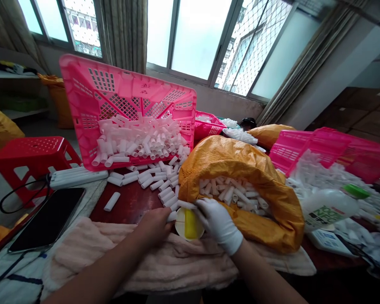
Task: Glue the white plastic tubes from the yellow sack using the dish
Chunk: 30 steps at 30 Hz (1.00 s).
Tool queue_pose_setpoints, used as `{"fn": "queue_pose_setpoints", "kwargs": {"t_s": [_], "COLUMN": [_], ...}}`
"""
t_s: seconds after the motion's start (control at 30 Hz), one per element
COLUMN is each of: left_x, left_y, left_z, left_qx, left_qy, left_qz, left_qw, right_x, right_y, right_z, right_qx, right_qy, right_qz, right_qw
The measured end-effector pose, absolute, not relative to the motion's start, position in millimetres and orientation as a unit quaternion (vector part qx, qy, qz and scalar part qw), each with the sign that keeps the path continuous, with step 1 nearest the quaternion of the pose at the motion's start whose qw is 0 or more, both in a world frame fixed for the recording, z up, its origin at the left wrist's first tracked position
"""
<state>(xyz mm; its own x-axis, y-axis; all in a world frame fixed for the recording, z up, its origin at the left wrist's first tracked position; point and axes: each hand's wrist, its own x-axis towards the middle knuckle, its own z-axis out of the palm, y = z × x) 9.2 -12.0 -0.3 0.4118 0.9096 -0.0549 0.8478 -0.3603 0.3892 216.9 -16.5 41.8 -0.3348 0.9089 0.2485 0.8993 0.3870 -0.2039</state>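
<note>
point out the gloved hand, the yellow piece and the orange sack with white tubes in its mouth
right hand (pixel 218 224), head view: back of the white glove
yellow piece (pixel 191 224), head view: middle of its visible face
orange sack (pixel 224 151), head view: fabric above its mouth

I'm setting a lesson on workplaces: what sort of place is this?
Probably a small workshop: many white tubes lie in a pink basket, on the table and in an orange sack; the right hand is gloved.
</note>
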Motion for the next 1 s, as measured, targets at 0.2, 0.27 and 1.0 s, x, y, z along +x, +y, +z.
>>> {"fn": "queue_pose_setpoints", "kwargs": {"t_s": [0.2,0.27,1.0], "left_x": [9.3,8.7,5.4], "left_y": [-12.3,-12.4,-16.9], "left_z": [2.9,2.5,1.5], "left_qx": [0.817,0.819,0.819], "left_qy": [0.539,0.538,0.546], "left_qz": [0.078,0.08,0.078], "left_qw": [0.189,0.186,0.157], "right_x": [188.8,200.0,248.6], "right_y": [4.1,6.4,-17.9], "right_z": [26.8,27.1,-35.6], "right_qx": [-0.582,-0.565,-0.447], "right_qy": [-0.812,-0.818,-0.827], "right_qz": [0.013,0.045,0.101], "right_qw": [0.046,0.097,0.326]}}
